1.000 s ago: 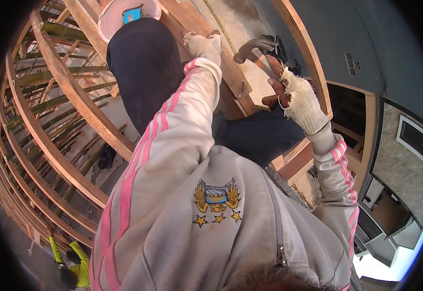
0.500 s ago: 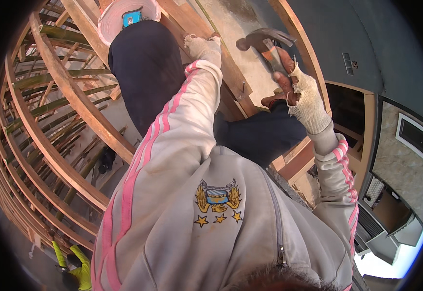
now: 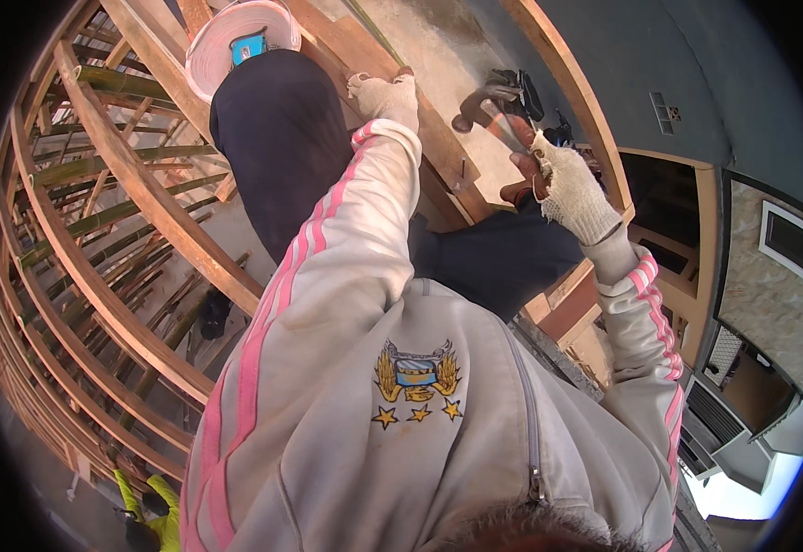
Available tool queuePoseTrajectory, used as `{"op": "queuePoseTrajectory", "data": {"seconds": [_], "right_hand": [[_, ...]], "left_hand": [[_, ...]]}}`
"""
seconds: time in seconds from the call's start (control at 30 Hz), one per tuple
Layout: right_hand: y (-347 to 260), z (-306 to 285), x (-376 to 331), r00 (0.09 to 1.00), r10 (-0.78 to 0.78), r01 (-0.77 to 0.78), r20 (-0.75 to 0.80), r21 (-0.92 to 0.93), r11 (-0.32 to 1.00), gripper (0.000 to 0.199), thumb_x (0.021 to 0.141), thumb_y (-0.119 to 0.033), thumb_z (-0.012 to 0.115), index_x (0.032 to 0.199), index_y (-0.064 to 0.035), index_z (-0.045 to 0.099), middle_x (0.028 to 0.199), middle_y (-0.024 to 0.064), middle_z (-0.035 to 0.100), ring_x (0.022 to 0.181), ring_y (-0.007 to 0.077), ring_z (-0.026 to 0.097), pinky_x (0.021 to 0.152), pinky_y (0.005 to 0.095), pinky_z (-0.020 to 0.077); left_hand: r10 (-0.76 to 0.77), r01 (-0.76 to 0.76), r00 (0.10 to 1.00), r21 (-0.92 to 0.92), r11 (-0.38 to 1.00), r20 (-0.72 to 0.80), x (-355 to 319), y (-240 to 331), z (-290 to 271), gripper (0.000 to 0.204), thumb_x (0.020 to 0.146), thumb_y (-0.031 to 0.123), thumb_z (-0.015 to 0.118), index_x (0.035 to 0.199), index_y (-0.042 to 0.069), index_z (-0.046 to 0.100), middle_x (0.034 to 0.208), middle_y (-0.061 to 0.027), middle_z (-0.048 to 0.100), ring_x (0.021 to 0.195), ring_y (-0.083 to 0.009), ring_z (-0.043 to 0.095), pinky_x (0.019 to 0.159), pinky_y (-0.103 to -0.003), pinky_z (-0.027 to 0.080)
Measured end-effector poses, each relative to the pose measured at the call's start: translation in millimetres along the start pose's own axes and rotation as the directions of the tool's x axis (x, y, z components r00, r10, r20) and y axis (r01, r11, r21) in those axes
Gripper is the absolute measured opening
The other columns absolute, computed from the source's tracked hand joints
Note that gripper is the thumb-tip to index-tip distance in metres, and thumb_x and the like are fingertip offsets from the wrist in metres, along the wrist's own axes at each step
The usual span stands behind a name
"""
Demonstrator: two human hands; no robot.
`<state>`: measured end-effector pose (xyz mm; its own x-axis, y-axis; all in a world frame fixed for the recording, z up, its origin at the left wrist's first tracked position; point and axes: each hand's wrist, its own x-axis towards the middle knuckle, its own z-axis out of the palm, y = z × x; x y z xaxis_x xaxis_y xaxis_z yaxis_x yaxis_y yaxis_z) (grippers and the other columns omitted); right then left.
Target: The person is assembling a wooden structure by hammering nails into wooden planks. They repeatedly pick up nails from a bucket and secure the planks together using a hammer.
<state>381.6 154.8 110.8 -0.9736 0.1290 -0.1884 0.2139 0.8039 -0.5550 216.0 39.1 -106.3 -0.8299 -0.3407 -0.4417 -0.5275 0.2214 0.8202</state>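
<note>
My right hand grips the hammer raised; left hand presses the plank. A glancing blow could bend the nail or hit fingers.

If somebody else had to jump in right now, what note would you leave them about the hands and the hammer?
Left hand, gloved, rests on the wooden plank, holding it steady.
Right hand, gloved, grips the hammer by its handle, head raised above the plank.
A nail stands partly out of the plank, between the hands.
Done: nail started.
Left: it is not yet driven flush.
Mind the drop: timber framing below, and another person far beneath.
</note>
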Motion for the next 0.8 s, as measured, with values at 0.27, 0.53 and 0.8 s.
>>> {"op": "queuePoseTrajectory", "data": {"seconds": [0.27, 0.53, 0.8], "right_hand": [[9, -34, -11, 0.992, -0.080, 0.071, -0.102, -0.087, 0.994, 0.050, 0.093, -0.020, 0.073, 0.138, -0.0095, 0.053, 0.112, 0.0176, 0.071, 0.096, 0.0319, 0.072, 0.081, 0.0436, 0.0590], [1, 9, -3, 0.922, 0.233, -0.125, 0.311, -0.331, 0.935, 0.026, 0.096, -0.021, 0.063, 0.116, -0.0049, 0.062, 0.087, 0.0193, 0.071, 0.086, 0.0400, 0.071, 0.075, 0.0473, 0.0538], [-27, -49, -4, 0.960, 0.004, 0.009, -0.280, 0.044, 0.999, 0.054, 0.102, -0.026, 0.064, 0.151, -0.0107, 0.047, 0.109, 0.0166, 0.070, 0.097, 0.0258, 0.067, 0.085, 0.0386, 0.0549]], "left_hand": [[0.051, -0.044, 0.999, -0.382, 0.923, 0.008, 24, -37, 26, 0.078, 0.068, 0.022, 0.088, 0.128, 0.000, 0.043, 0.124, -0.0233, 0.057, 0.106, -0.0380, 0.065, 0.091, -0.044, 0.054], [-0.025, 0.027, 0.999, -0.085, 0.996, 0.019, 9, -15, 13, 0.075, 0.070, 0.014, 0.086, 0.130, 0.001, 0.044, 0.120, -0.0229, 0.057, 0.101, -0.0362, 0.065, 0.089, -0.042, 0.054], [-0.061, 0.084, 0.990, -0.185, 0.979, 0.126, -3, 4, -2, 0.081, 0.074, 0.017, 0.088, 0.138, 0.007, 0.038, 0.132, -0.0181, 0.056, 0.112, -0.0352, 0.063, 0.095, -0.044, 0.053]]}}
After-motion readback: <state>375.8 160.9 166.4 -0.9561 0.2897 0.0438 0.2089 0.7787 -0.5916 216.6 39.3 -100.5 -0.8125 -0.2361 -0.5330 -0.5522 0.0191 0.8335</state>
